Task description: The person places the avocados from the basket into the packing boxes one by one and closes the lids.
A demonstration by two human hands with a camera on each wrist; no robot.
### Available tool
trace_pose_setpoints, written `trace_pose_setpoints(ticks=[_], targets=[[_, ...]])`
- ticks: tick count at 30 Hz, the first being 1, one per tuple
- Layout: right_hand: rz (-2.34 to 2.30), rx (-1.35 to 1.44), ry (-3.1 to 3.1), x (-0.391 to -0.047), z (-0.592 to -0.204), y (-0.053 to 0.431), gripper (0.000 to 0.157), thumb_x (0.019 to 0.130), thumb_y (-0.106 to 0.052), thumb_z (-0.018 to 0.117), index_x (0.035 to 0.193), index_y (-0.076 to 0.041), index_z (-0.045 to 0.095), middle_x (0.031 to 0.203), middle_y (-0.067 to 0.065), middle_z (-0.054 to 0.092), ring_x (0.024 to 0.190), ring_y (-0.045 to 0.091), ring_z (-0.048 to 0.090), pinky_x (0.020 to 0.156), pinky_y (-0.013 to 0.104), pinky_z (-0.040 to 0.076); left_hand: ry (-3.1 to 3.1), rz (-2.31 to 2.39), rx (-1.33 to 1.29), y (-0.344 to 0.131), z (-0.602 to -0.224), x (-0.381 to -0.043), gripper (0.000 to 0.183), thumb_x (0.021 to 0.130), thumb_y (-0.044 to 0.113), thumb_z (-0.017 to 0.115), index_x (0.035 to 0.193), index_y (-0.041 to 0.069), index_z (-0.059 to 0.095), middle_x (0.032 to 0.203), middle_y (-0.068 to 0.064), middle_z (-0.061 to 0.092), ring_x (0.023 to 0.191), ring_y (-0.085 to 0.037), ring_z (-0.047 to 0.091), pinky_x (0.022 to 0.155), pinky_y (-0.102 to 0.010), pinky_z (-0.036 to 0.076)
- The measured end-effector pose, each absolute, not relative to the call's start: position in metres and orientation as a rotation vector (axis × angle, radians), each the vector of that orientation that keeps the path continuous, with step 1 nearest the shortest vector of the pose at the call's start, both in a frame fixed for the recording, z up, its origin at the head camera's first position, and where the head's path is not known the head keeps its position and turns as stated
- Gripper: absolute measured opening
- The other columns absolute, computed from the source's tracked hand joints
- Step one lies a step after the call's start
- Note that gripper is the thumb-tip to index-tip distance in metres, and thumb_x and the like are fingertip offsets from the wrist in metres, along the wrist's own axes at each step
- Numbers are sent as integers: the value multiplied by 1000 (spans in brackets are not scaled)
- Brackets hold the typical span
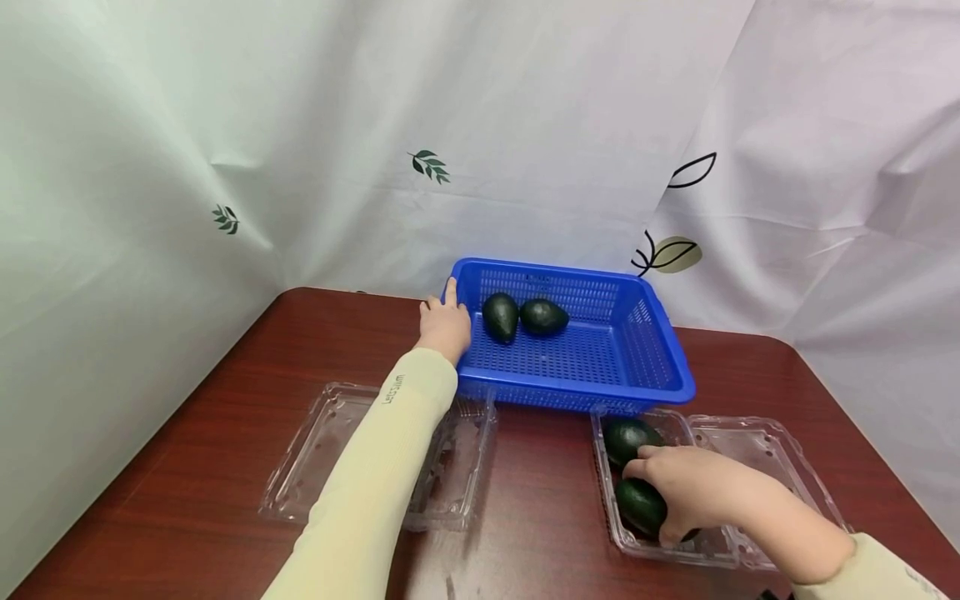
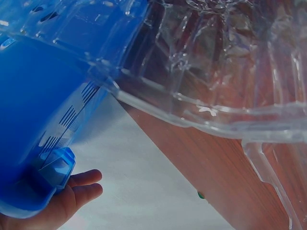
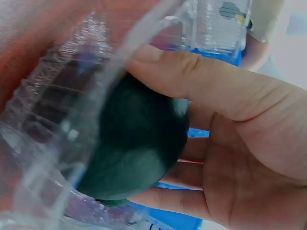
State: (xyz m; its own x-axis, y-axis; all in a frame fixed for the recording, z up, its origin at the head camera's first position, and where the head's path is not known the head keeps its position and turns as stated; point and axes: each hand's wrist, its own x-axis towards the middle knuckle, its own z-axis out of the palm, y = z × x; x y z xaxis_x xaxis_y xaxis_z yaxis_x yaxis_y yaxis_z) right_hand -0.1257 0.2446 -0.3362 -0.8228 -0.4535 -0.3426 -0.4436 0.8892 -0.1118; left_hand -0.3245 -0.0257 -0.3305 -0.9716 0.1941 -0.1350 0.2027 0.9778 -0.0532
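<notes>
Avocado (image 1: 641, 507) in the R hand (image 1: 686, 483), sitting in the front part of the R clear plastic box (image 1: 671, 425). R hand partly closed: thumb one side, fingers curled round the other, avocado between; R wrist view shows thumb & fingers on the dark green skin w/ a clear plastic edge crossing in front. 2nd avocado (image 1: 628, 437) in same box, directly behind the held one, close to the fingers. Box lid (image 1: 772, 454) folded open to the R, flat on the surface (image 1: 540, 500).

L hand (image 1: 447, 325) on the L rim of the blue basket (image 1: 570, 387), fingers spread & fairly straight, a couple reaching past the outer side per L wrist view; no avocado in it. Basket stands upright at the back, approx. centre, and has two more: one avo on the L (image 1: 501, 317), narrow end toward the front, and one avo on the R (image 1: 543, 317), narrow end pointing R. Both are near the basket's back L corner, side by side, just abt touching.

L clear plastic box (image 1: 307, 467) lies open in front of basket, partly hidden under the pale yellow L sleeve (image 1: 375, 475). Surface is reddish-brown wood-look; white backdrop w/ leaf prints (image 1: 525, 125) behind.
</notes>
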Motion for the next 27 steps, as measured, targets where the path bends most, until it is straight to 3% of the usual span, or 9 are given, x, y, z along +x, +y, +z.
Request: trace_pose_setpoints(ticks=[8, 27], targets=[[-47, -689, 2691, -125, -339, 245, 64, 47, -25, 86, 106, -16, 63, 91, -13, 51, 73, 10, 54, 67, 35, 49, 2996, -88, 299, -25, -331, -325, 47, 101, 20, 37, 146, 8, 28, 153, -16, -8, 133, -45, 19, 109, -49, 17], [-99, -628, 2723, -124, -330, 247, 55, 57, -24, 82, 108, -12, 65, 105, -1, 62, 92, 21, 59, 77, 43, 48, 2987, -119, 311, -26, -332, -325, 48, 101, 20, 36, 147, 8, 27, 153, -17, -10, 132, -45, 20, 109, -50, 17]])
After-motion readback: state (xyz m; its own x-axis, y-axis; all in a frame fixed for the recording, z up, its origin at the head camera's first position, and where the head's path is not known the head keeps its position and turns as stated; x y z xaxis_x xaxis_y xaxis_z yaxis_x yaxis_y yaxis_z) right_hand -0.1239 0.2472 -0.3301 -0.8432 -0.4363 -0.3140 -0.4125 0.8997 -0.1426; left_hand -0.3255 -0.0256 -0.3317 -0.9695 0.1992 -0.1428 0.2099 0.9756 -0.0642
